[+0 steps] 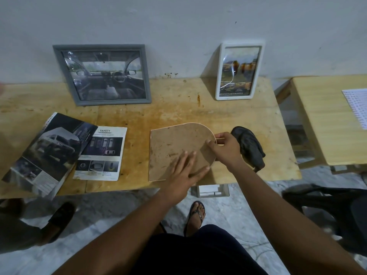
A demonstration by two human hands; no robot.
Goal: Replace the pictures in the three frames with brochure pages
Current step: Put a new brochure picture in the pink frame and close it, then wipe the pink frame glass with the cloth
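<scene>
Right hand [224, 148] pinches the rounded rim of the arched frame [172, 143] at its 3 o'clock edge. Left hand [184, 175] lies flat, fingers straight, pressing the brown back at 5 o'clock. The frame lies back-up at the centre of the table [178, 110]. The grey frame [102, 75] at 11 o'clock and the white frame [239, 71] at 1 o'clock lean on the wall, apparently refilled. Judged step: the third frame's back, being opened or closed; which cannot be told. If it is being opened, the next move calls for the loose page [103, 153] at 9 o'clock.
</scene>
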